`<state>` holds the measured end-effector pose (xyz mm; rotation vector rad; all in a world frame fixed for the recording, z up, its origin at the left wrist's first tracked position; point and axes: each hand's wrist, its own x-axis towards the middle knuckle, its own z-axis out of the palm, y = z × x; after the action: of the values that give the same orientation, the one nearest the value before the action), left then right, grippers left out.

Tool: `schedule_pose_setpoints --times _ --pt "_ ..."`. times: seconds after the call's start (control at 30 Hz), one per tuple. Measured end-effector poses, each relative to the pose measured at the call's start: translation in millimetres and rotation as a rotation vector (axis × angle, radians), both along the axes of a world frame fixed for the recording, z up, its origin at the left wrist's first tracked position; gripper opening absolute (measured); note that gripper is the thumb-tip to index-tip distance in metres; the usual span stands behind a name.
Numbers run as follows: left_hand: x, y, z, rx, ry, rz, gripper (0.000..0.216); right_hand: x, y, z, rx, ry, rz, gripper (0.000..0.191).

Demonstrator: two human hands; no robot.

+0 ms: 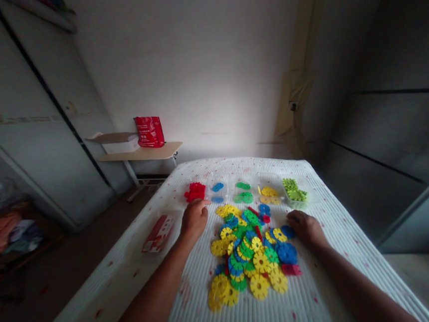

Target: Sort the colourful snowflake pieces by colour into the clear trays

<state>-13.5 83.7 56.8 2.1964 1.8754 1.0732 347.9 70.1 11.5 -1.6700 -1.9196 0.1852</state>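
Note:
A heap of flat plastic snowflake discs (251, 255) in yellow, blue, green and red lies on a white striped bed cover (323, 291). Beyond the heap stand clear tubs in a row: red pieces (195, 191), blue (217, 191), green (243, 192), yellow (270, 194) and light green (295, 191). My left hand (194, 219) reaches toward the red tub, its fingers curled and one fingertip pointing at the rim; what it holds, if anything, is hidden. My right hand (306, 227) rests at the heap's right edge, fingers bent down onto a blue disc (288, 231).
A red and white box (158, 233) lies on the cover left of my left hand. Past the bed, a small side table (142, 153) carries a red bag (149, 131) and a white box. A wardrobe stands at the left, clothes lie on the floor there.

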Motion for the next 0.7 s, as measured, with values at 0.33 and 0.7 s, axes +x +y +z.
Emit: schedule_pose_setpoints --times 0.33,0.7 --pt "11.6 -37.2 -59.3 -0.041 -0.014 -0.107 0.035 3.1 1.2 3.2 -0.058 0.111 0.020 0.022" --pt "8.4 -34.6 -64.4 -0.010 -0.049 -0.114 0.033 3.2 -4.9 15.4 -0.083 0.155 0.463 0.041"
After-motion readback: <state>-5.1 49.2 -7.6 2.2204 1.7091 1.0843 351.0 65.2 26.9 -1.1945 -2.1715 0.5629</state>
